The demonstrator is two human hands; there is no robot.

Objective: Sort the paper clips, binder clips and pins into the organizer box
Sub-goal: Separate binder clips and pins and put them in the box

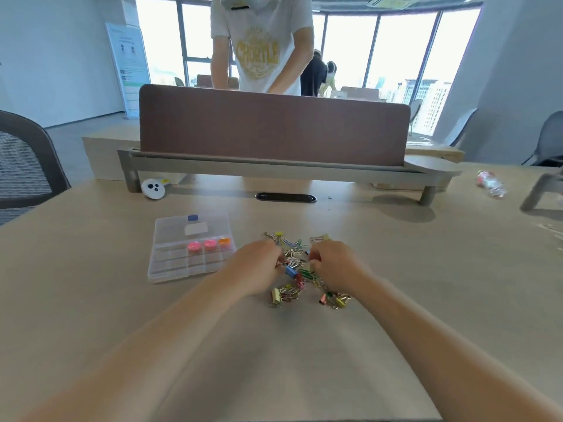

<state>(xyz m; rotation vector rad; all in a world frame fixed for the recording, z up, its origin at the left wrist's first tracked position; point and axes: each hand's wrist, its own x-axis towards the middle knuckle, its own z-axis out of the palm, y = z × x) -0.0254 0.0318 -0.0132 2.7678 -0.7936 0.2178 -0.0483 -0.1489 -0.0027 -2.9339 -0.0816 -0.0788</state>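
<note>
Clip pile (300,269): paper clips and binder clips, tangled, on the desk (91,284) just right of the organizer box (170,231). Pins can't be made out in the heap. Three round pink and orange tubs (194,247) sit in the box's middle row. Whether the box lid is up or down cannot be told.

Left hand (259,264) is at the pile's box-side edge and right hand (332,266) at the edge away from the box. Both have fingers curled into the heap, gripping clips; which ones is too blurred to say.

Risks:
- Interlocked clips would likely drag neighbours up on lifting and drop strays short of the box or into a wrong compartment.
- Hidden pins could prick fingertips.
- A left-forearm sweep could shove the box.
</note>
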